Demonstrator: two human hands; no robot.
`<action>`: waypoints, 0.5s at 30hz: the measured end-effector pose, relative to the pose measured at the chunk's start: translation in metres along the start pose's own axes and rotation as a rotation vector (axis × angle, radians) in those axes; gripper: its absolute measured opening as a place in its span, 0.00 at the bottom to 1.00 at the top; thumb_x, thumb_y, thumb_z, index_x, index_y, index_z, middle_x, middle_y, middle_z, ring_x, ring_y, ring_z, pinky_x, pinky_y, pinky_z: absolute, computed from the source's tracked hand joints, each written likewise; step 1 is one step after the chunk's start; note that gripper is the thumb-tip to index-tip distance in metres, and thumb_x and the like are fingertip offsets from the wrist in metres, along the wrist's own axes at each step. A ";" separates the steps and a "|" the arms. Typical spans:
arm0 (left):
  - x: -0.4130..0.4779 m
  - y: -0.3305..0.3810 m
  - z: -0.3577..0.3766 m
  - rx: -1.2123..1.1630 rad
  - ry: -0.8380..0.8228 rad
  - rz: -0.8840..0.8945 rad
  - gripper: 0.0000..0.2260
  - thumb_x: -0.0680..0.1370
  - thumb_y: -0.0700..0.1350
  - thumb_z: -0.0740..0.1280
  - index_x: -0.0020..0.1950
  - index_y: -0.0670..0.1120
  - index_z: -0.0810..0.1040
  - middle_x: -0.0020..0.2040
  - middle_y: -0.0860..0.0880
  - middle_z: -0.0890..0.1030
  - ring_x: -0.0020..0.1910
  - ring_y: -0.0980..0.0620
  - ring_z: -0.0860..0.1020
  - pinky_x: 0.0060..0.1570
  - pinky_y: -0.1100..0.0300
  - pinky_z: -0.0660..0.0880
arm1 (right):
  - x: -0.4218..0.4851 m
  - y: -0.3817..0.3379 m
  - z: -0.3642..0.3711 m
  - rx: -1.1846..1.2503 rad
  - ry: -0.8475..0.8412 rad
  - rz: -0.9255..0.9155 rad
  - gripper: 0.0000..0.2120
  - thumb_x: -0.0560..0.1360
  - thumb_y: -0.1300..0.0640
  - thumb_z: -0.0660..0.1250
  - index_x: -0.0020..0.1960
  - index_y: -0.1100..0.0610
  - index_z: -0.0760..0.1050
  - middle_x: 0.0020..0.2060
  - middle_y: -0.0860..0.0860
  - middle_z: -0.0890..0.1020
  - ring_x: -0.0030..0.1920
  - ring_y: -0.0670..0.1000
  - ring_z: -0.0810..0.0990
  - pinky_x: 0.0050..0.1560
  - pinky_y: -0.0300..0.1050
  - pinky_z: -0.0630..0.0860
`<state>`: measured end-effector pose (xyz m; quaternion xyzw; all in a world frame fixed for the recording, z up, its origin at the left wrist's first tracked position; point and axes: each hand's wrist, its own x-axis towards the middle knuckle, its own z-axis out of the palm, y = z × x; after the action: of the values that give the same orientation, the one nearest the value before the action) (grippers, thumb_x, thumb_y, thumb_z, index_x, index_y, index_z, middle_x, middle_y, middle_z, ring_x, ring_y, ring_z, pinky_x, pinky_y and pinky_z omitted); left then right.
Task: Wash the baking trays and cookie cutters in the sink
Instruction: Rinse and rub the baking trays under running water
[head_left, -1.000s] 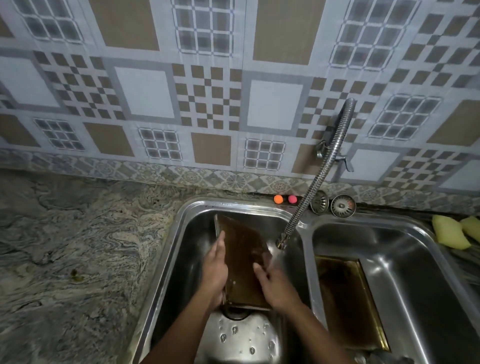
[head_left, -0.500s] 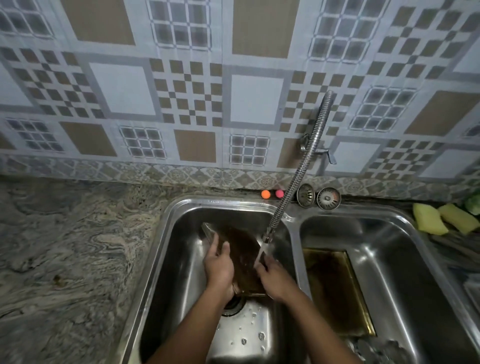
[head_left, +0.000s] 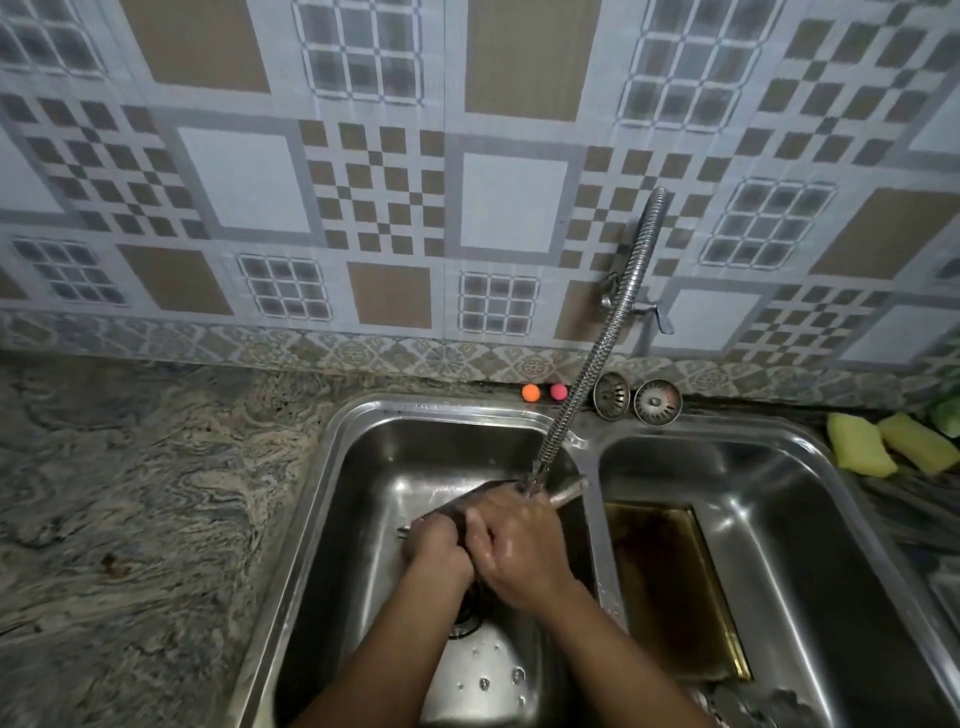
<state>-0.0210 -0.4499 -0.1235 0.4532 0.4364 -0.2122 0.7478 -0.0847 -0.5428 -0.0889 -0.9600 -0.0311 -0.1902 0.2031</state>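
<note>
The left hand (head_left: 436, 545) is gripping a dark baking tray (head_left: 569, 491) inside the left basin (head_left: 363, 493) under the spout (head_left: 571, 410). The right hand (head_left: 519, 545) is covering it, grip unclear. A second tray (head_left: 675, 587) is lying in the right basin (head_left: 810, 519).

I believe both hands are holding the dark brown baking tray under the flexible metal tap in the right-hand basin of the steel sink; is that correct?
Not quite: the head view shows the left hand and right hand holding the dark brown baking tray under the flexible metal tap in the left-hand basin of the steel sink.
</note>
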 end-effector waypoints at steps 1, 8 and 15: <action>0.007 -0.003 0.002 -0.003 -0.014 -0.025 0.14 0.82 0.39 0.58 0.66 0.36 0.74 0.49 0.41 0.80 0.38 0.44 0.80 0.28 0.55 0.79 | 0.001 0.005 -0.001 0.013 -0.063 -0.049 0.19 0.82 0.47 0.52 0.47 0.50 0.80 0.44 0.45 0.83 0.46 0.48 0.79 0.51 0.49 0.72; -0.006 0.007 -0.011 0.007 -0.013 0.145 0.24 0.82 0.35 0.57 0.73 0.58 0.69 0.62 0.39 0.78 0.47 0.39 0.80 0.48 0.36 0.79 | 0.007 0.033 -0.008 -0.020 -0.417 0.325 0.23 0.81 0.39 0.50 0.61 0.50 0.78 0.61 0.51 0.80 0.65 0.54 0.75 0.67 0.49 0.68; -0.011 0.009 -0.025 0.422 -0.380 0.296 0.21 0.83 0.37 0.60 0.73 0.55 0.71 0.58 0.45 0.83 0.54 0.44 0.83 0.47 0.50 0.82 | 0.005 0.044 0.016 0.162 -0.562 0.538 0.33 0.80 0.35 0.46 0.78 0.52 0.58 0.77 0.52 0.61 0.79 0.52 0.53 0.77 0.58 0.45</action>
<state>-0.0322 -0.4249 -0.1149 0.6092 0.1644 -0.2676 0.7281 -0.0683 -0.5766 -0.1167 -0.9294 0.1525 0.1430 0.3042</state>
